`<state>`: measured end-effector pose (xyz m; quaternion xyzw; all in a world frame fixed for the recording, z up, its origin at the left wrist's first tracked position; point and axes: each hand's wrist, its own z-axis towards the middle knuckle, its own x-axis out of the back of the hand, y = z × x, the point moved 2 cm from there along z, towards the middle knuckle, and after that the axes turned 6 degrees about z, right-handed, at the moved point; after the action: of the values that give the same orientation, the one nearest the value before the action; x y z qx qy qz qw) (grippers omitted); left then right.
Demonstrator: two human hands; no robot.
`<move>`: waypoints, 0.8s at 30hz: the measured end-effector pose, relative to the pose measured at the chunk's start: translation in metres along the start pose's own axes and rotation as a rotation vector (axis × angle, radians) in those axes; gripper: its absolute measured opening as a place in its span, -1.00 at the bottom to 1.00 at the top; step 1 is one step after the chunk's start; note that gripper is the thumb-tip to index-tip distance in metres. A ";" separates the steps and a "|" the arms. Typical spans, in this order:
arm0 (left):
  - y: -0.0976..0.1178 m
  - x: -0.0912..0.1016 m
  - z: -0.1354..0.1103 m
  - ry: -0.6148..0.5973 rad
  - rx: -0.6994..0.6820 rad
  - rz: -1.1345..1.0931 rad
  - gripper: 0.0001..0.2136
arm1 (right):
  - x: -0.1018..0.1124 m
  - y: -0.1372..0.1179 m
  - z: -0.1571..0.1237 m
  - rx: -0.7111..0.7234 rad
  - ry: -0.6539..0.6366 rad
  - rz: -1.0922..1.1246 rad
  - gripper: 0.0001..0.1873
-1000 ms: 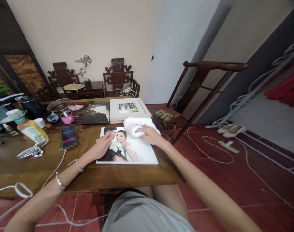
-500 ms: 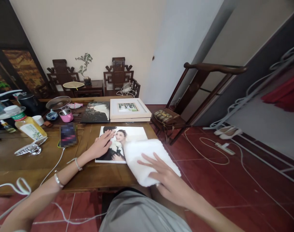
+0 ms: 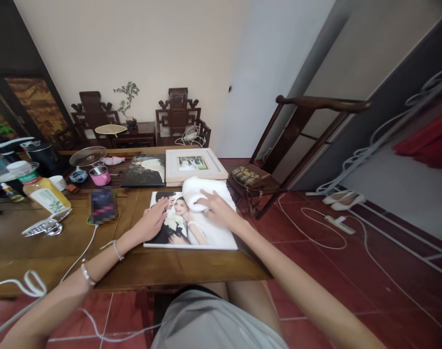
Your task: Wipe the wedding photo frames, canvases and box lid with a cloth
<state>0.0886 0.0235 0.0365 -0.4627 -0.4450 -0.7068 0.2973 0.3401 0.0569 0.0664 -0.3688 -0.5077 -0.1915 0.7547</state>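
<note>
A white-edged photo panel [image 3: 211,237] showing a couple lies flat on the wooden table [image 3: 133,271] in front of me. My left hand [image 3: 154,220] rests on the panel's left side, fingers stretched out over the picture. Over the panel's far right part lies a folded white towel [image 3: 221,187]. My right hand [image 3: 219,209] holds the near side of this towel and presses it on the picture, the thumb side hidden. The towel covers the panel's far right corner.
Behind the panel are a light framed picture [image 3: 171,165] and a dark photo panel [image 3: 139,173]. Leftward stand a pink cup [image 3: 100,178], a phone [image 3: 102,206], a silver hair clip [image 3: 48,223] and a bottle [image 3: 48,194]. A wooden chair [image 3: 293,131] bears a handbag [image 3: 244,176].
My right hand has pushed the towel from the near right of the panel toward its far edge, uncovering the lower right of the picture. My left hand stays in place.
</note>
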 end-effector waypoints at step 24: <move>-0.001 -0.003 0.000 0.078 0.000 0.077 -0.56 | 0.002 -0.044 -0.048 0.071 -0.069 0.000 -0.42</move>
<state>0.0889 0.0246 0.0328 -0.4513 -0.4148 -0.7126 0.3413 0.3416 -0.0075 0.0737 -0.3480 -0.5398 -0.1604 0.7495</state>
